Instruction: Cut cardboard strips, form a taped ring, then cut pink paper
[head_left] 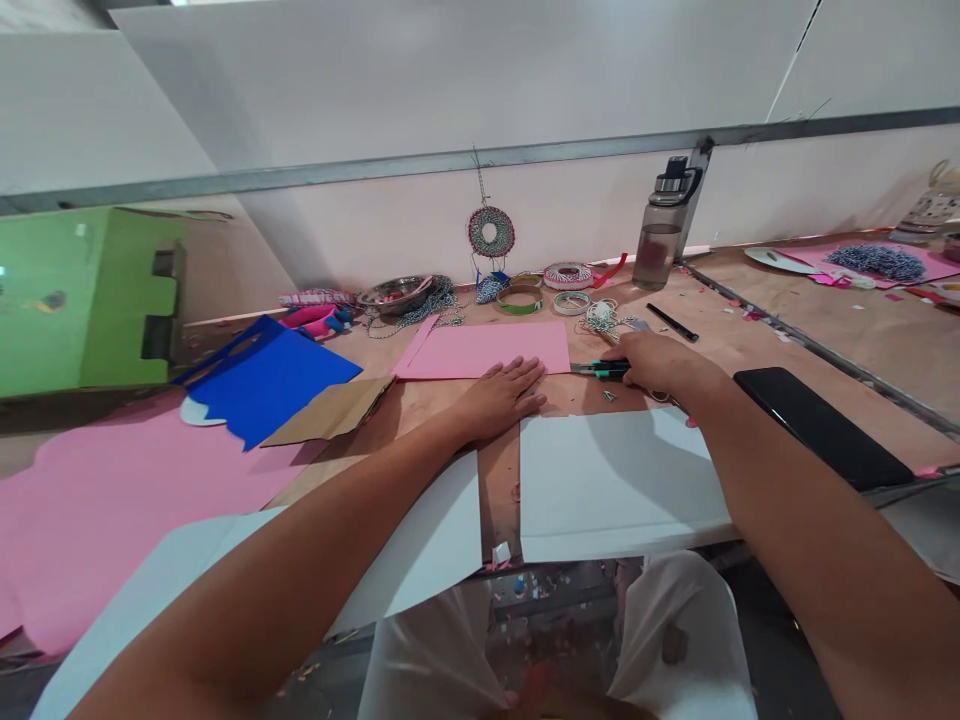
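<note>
The pink sheet (pixel 484 350) lies flat on the table (pixel 720 330). The left hand (pixel 501 398) rests on the sheet's near edge, fingers spread flat, holding nothing. Just right of the sheet, the right hand (pixel 656 362) grips a green-handled cutter (pixel 604 369). A water bottle (pixel 664 228) stands beyond it.

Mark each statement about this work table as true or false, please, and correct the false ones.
1. The left hand rests flat at the edge of the pink sheet. True.
2. The right hand holds a cutter with a green and black handle. True.
3. The water bottle lies on its side. False: it stands upright near the wall.
4. The blue sheet lies to the right of the pink sheet. False: it lies to its left.
5. A black phone lies on the table beside the right forearm. True.
</note>
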